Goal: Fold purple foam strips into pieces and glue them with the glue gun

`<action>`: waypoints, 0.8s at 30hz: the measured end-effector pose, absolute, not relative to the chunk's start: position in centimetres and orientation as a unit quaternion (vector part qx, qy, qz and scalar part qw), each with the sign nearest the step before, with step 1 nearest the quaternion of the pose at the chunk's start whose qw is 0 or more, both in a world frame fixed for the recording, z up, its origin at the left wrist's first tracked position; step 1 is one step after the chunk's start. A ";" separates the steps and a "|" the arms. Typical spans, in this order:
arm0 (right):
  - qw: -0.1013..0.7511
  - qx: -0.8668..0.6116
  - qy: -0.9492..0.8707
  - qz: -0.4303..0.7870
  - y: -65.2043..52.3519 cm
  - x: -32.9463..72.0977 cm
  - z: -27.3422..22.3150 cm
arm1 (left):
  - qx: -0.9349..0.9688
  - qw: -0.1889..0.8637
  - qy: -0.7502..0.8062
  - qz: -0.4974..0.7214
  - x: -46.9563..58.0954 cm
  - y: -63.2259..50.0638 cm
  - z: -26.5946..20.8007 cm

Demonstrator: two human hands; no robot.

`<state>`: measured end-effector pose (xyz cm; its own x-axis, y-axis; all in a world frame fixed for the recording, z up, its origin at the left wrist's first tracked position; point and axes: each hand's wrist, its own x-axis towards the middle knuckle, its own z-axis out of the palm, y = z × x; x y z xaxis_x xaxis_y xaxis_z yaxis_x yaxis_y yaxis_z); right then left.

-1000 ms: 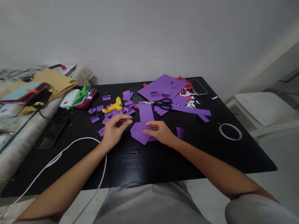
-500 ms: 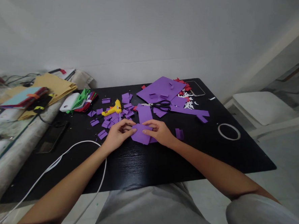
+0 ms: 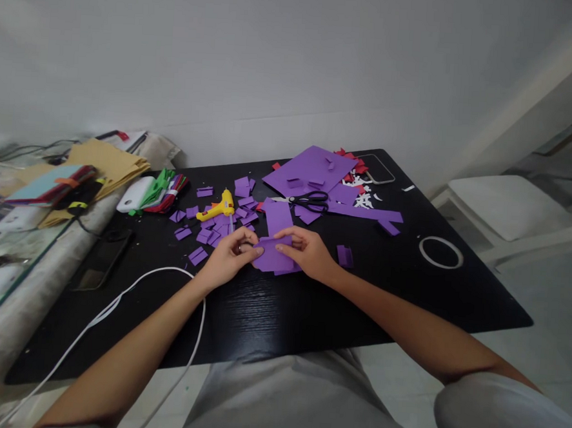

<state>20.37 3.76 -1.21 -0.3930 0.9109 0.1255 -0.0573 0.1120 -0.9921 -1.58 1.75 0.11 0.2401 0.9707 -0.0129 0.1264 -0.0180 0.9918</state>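
Observation:
Between both hands is a piece of purple paper [image 3: 272,257], held just above the black table. My left hand [image 3: 232,254] pinches its left edge, thumb on top. My right hand [image 3: 307,253] grips the right side, with the thumb pressing on the near face and the fingers behind. A crease or fold runs along the paper's upper edge. Beyond it a purple paper strip [image 3: 277,215] lies on the table, partly hidden by the hands. Black-handled scissors [image 3: 310,201] rest past that strip. A yellow glue gun [image 3: 218,206] sits among small folded purple pieces [image 3: 209,236] to the left.
Purple sheets [image 3: 311,169] lie at the back, near red and white scraps. A white cable [image 3: 116,302] loops under my left forearm. At left are a phone [image 3: 103,261], coloured paper bundles [image 3: 161,192] and brown envelopes [image 3: 109,163]. A ring [image 3: 441,252] is at right.
The purple paper has changed angle in my hands; its upper part now shows a fold under my thumbs. Both hands stay in nearly the same place. The view has shifted slightly.

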 end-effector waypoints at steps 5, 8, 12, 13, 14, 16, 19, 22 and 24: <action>0.429 -0.353 -0.604 0.571 3.7 20.3 -1.5 | 0.601 0.510 0.461 0.408 -1.7 1.7 -0.1; 0.429 -0.346 -0.611 0.569 3.7 20.3 -1.5 | 0.606 0.496 0.461 0.417 -1.6 1.6 -0.1; 0.422 -0.344 -0.625 0.559 3.6 20.3 -1.2 | 0.602 0.492 0.458 0.432 -1.3 1.4 0.1; 0.420 -0.347 -0.629 0.555 3.5 20.3 -1.1 | 0.600 0.494 0.456 0.434 -1.3 1.4 0.2; 0.419 -0.350 -0.631 0.550 3.5 20.3 -1.0 | 0.598 0.497 0.455 0.435 -1.2 1.4 0.3; 0.420 -0.356 -0.632 0.546 3.4 20.2 -0.9 | 0.591 0.506 0.453 0.436 -1.0 1.3 0.4; 0.420 -0.364 -0.626 0.547 3.4 20.2 -0.8 | 0.586 0.510 0.451 0.439 -0.9 1.2 0.5; 0.419 -0.369 -0.626 0.544 3.4 20.1 -0.9 | 0.594 0.497 0.451 0.444 -0.8 1.2 0.7; 0.424 -0.362 -0.626 0.546 3.5 20.1 -0.9 | 0.600 0.491 0.450 0.443 -0.9 1.2 0.9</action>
